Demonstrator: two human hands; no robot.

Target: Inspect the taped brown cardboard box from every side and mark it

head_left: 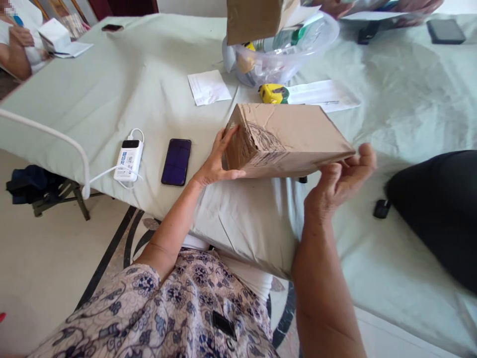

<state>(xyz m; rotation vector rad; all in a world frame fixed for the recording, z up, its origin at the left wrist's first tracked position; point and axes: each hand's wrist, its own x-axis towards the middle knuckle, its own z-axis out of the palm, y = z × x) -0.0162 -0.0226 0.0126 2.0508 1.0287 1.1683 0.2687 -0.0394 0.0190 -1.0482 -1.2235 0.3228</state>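
My left grip point(218, 161) clamps the left end of the cardboard box point(290, 134), thumb under; box is up btw both grips, above the worktop point(112, 89). My right grip point(341, 179) is open, palm up, fingertips touching the box's right underside. A phone point(176, 161) & power bank point(128, 160) lie left of my left grip.

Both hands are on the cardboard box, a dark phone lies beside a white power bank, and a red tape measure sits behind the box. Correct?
Not quite: the tape measure behind the cardboard box is yellow, not red; the head view shows it. The rest holds.
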